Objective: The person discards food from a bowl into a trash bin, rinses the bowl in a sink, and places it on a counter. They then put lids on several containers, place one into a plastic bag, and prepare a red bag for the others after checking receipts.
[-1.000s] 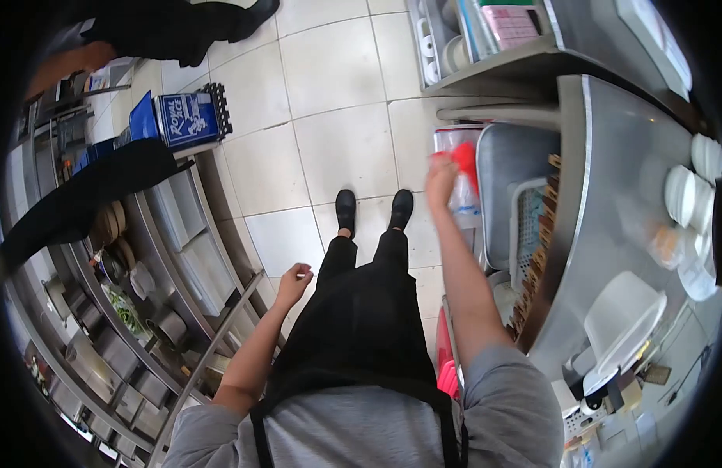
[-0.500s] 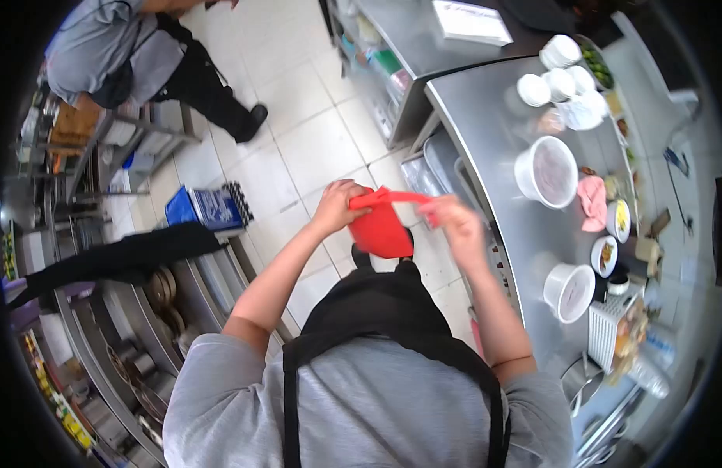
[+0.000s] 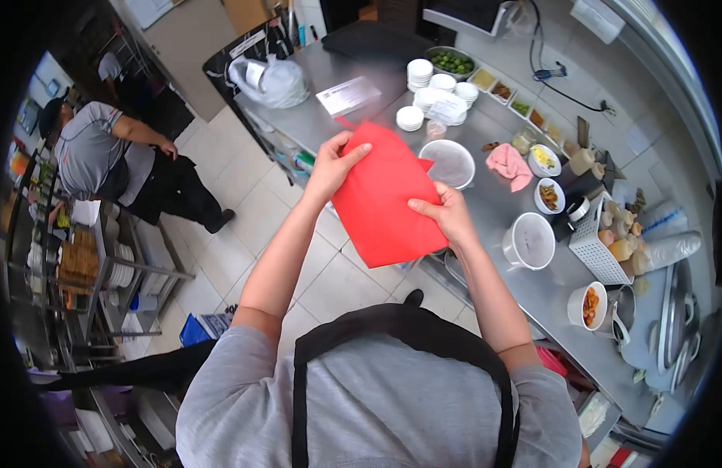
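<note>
A flat red cloth piece [image 3: 390,195] is stretched between both hands in front of my chest, above the tiled floor. My left hand [image 3: 335,161] grips its upper left edge, thumb on top and fingers behind. On the lower right side, my right hand [image 3: 445,212] pinches its edge with the thumb on the near face. Small red points stick out beyond its top and right edges. Past the cloth stand a white tub [image 3: 447,164] and a white box [image 3: 349,96] on the steel counter [image 3: 493,285].
The counter carries stacked white cups [image 3: 420,74], a pink cloth [image 3: 510,167], small food bowls [image 3: 549,195], a second tub [image 3: 529,240] and a white basket [image 3: 596,248]. A co-worker [image 3: 119,156] stands at the left near a metal rack [image 3: 103,269].
My body has turned towards the counter. The red cloth has been raised and spread flatter. My right hand has gone from its strap to its edge. The co-worker now stands more upright.
</note>
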A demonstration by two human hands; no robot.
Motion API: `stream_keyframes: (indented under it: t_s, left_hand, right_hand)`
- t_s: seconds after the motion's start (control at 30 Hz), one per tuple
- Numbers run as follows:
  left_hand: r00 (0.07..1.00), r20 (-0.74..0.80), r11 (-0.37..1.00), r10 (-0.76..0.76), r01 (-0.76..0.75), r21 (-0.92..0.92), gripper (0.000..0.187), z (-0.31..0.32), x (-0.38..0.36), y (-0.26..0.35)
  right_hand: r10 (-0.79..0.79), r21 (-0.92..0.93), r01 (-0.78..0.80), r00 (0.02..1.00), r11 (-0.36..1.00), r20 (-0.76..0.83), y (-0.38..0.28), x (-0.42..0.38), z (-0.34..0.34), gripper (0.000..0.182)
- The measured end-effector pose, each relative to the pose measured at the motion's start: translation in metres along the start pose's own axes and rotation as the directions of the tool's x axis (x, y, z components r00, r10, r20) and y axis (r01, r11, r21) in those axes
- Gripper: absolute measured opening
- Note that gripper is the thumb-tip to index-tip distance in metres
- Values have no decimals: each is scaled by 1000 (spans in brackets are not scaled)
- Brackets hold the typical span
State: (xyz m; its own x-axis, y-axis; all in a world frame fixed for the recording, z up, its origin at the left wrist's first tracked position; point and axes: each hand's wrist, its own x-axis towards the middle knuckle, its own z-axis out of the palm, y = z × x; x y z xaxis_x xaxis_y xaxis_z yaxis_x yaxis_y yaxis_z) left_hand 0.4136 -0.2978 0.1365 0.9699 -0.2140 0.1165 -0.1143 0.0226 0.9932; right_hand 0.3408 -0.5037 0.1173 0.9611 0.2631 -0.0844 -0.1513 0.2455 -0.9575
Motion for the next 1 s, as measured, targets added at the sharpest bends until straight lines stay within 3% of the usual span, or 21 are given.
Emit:
stream_keyframes:
  t_s: [0.1,0.13,0.17,0.2,0.27,0.3,0.33,0.37,0.4,0.43,0.47,0.5,0.53,0.6,0.67,0.73,0.8,0.87,0.93,0.97,1.0]
  left_hand:
    - [981,-102,984,168,-172,-39,20,27,30,-12]
    - [980,-94,983,176,-181,-41,20,37,40,-12]
    - [948,-220,967,230,-248,-61,20,44,51,-12]
    - [898,-346,947,272,-314,-71,21,52,57,-5]
    - [847,-344,897,405,-441,-30,22,62,65,10]
    - [844,-400,870,357,-457,-187,21,58,76,6]
    - [843,-447,815,300,-470,-338,21,53,84,7]
    - [897,-287,757,337,-439,-485,22,43,88,8]
    - [894,-289,755,342,-445,-482,22,45,91,15]
    - [933,-208,662,294,-356,-659,25,48,92,27]
    - [959,-111,543,260,-241,-804,29,52,93,38]
    - [959,-104,543,264,-237,-806,29,59,94,45]
    - [968,-83,531,235,-200,-823,32,70,94,51]
    - [976,-39,515,212,-146,-845,34,86,97,64]
    - [963,142,444,229,27,-896,37,99,97,75]
    - [938,246,432,244,122,-894,35,113,91,89]
    - [902,344,424,261,212,-880,33,119,94,90]
    - [854,379,584,356,113,-804,29,119,102,76]
    - [834,375,634,405,40,-772,33,105,112,65]
    - [816,364,675,449,-44,-736,37,96,116,61]
    - [817,365,675,447,-40,-737,37,88,116,58]
  right_hand:
    - [-124,-144,103,982,984,-142,-15,-6,-24,13]
    - [-244,-249,204,960,947,-141,-18,-7,-27,12]
    - [-361,-349,300,925,888,-122,-23,-7,-31,12]
    - [-369,-350,309,922,885,-119,-27,-6,-35,12]
    - [-432,-347,369,894,862,-123,-36,-5,-43,14]
    - [-419,-560,303,904,771,-89,-46,-10,-52,13]
    - [-424,-562,310,902,767,-82,-56,-17,-51,13]
    - [-327,-503,375,927,779,184,-67,-26,-47,13]
    - [-219,-429,418,871,801,439,-77,-35,-44,13]
    - [-223,-428,422,869,799,441,-86,-41,-42,13]
    - [-166,-387,451,796,804,583,-94,-48,-41,12]
    - [-107,-346,473,700,811,706,-100,-50,-42,12]
    - [-112,-350,474,707,808,698,-105,-49,-45,12]
    - [-480,-452,609,793,651,375,-121,-39,-56,10]
    - [-573,-622,498,814,605,94,-126,-21,-68,10]
    - [-848,-790,533,529,304,31,-119,6,-73,21]
    - [-877,-833,485,480,267,-1,-119,23,-67,28]
    - [-903,-868,439,428,233,-26,-121,26,-66,36]
    - [-645,-387,559,751,734,-138,-132,17,-74,48]
    - [-553,-398,467,823,790,-132,-147,8,-85,43]
    - [-552,-226,515,821,827,-149,-152,6,-101,36]
